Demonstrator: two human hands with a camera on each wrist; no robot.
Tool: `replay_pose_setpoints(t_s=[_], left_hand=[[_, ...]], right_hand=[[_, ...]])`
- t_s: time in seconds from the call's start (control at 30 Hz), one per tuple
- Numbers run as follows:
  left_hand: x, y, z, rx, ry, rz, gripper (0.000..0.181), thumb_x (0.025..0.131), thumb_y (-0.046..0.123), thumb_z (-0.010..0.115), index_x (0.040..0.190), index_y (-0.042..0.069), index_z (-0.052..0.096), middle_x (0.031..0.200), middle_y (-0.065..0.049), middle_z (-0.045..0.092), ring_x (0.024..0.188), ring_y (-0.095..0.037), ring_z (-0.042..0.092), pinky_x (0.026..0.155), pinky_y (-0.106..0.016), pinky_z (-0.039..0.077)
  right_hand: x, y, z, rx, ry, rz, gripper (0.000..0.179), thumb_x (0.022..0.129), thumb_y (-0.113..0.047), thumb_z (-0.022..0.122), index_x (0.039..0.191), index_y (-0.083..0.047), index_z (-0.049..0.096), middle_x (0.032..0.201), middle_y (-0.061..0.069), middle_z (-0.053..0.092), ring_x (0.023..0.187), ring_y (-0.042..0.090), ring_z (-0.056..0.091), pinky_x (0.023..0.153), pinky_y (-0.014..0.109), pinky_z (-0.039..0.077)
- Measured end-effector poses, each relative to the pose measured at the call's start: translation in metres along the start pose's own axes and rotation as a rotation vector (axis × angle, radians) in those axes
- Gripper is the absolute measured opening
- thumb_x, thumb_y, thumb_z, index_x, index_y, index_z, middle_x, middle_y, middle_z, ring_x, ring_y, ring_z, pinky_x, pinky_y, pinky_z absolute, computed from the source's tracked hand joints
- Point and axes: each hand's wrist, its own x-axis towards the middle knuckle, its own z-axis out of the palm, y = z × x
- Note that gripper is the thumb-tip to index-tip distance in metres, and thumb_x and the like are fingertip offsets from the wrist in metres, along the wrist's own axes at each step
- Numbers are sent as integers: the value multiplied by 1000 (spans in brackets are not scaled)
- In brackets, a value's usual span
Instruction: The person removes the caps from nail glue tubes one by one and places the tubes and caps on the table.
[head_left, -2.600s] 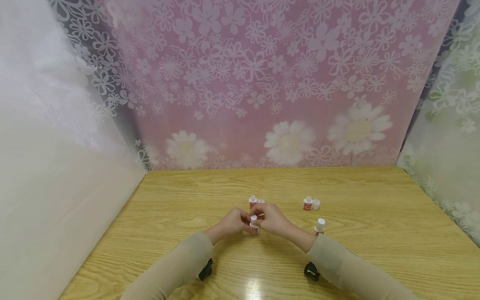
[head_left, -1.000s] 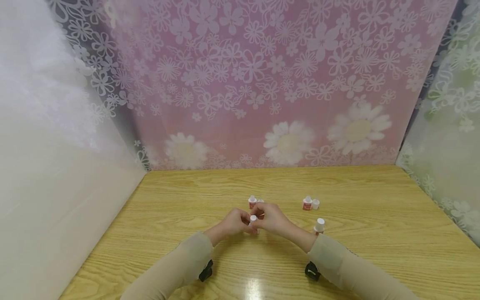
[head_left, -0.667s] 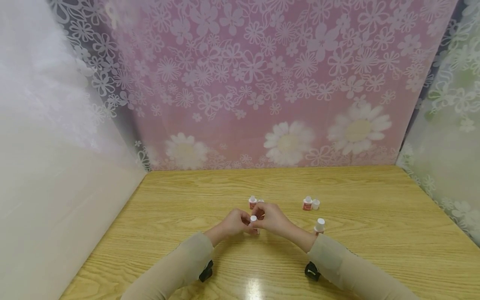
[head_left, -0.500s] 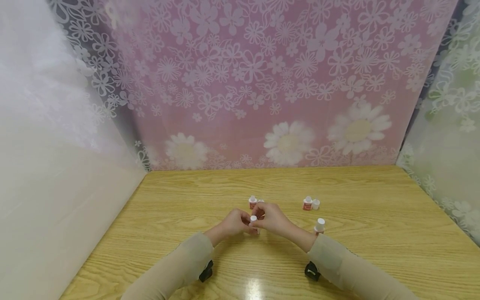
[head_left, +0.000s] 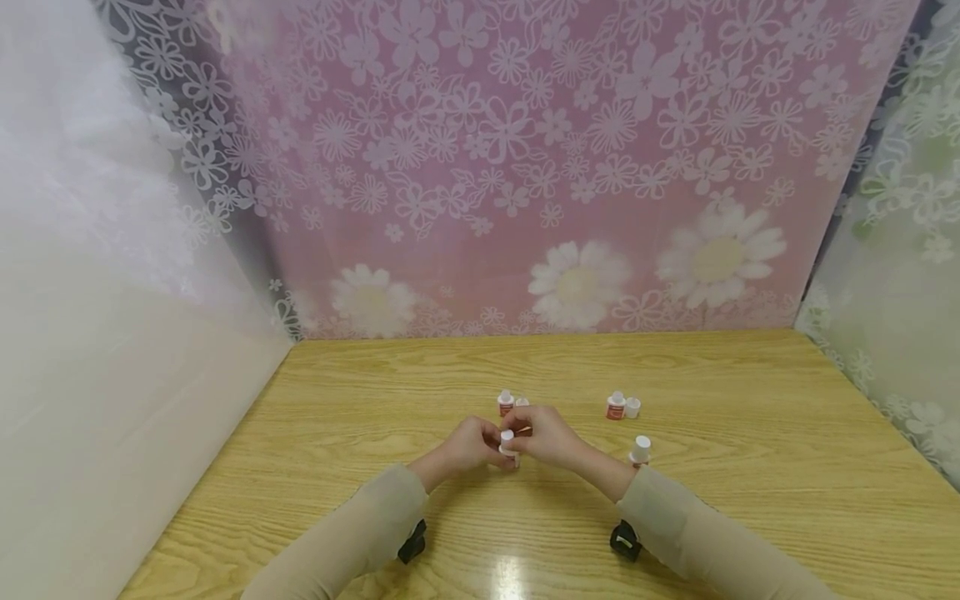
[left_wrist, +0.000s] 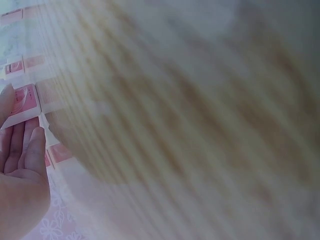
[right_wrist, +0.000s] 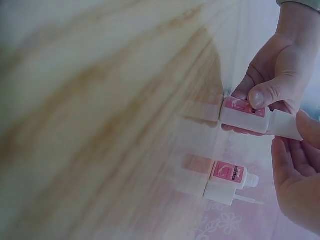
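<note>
My left hand (head_left: pixel 467 444) holds the body of a small white bottle (right_wrist: pixel 245 119) with a pink-red label, its thumb lying across the label in the right wrist view. The bottle stands upright, its base at the tabletop. My right hand (head_left: pixel 551 437) pinches the bottle's white cap (head_left: pixel 507 437) between thumb and fingers. The cap sits on the bottle; how tightly cannot be seen. Just behind the hands is an uncapped bottle (head_left: pixel 506 404). Its brush cap (right_wrist: pixel 220 193) stands beside it, brush pointing up, partly hidden by my right hand in the head view.
Farther right on the wooden table (head_left: pixel 360 392) stand another uncapped bottle (head_left: pixel 616 407) and its cap (head_left: pixel 632 407). A capped bottle (head_left: pixel 641 450) is partly covered by my right sleeve (head_left: pixel 660 500). A pink flowered curtain (head_left: pixel 465 208) closes off the back.
My right thumb and fingers have shifted slightly on the cap, so the bottle's shoulder shows again below it. My left hand and the other bottles stay in place.
</note>
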Motion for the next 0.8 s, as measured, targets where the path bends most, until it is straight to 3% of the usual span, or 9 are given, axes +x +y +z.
replay_pose_setpoints(t_s=[0.07,0.17,0.3,0.47,0.63,0.8], left_hand=[[4,-8,0,4,6,-2,11,69,-1,73,78,-4,67,71,-8,64,62,-7,54,58,-21,43],[4,-8,0,4,8,-6,12,69,-1,73,78,-4,67,71,-7,64,63,-8,55,59,-21,43],[-3,5,0,-11,-8,-2,11,70,-3,72,79,-6,66,73,-10,65,64,-8,56,60,-21,44],[-4,8,-1,-24,-27,-5,12,70,-5,70,81,-8,65,76,-13,65,65,-8,57,62,-22,45],[2,-5,1,-24,-15,-4,12,70,-4,71,80,-6,66,74,-11,65,65,-8,56,61,-22,45],[12,-21,1,20,9,-17,11,69,2,74,77,-2,67,68,-4,64,62,-5,53,58,-20,42]], right_hand=[[0,1,0,-2,-11,-3,12,78,4,63,89,-1,64,88,6,61,87,22,57,72,28,47],[1,2,-1,3,-37,-14,13,79,4,62,92,-1,64,91,8,62,89,24,57,73,30,47],[0,3,-4,28,-80,-20,15,81,3,60,95,0,64,94,10,61,92,25,57,74,31,47],[0,4,-6,61,-110,-18,16,83,3,58,97,0,63,96,11,61,93,25,56,72,28,47],[1,4,-6,70,-102,-21,15,81,2,60,96,0,62,94,10,61,91,24,57,71,29,47],[1,2,-5,28,-26,-12,16,76,-2,68,89,0,59,85,5,59,84,21,57,71,26,48]])
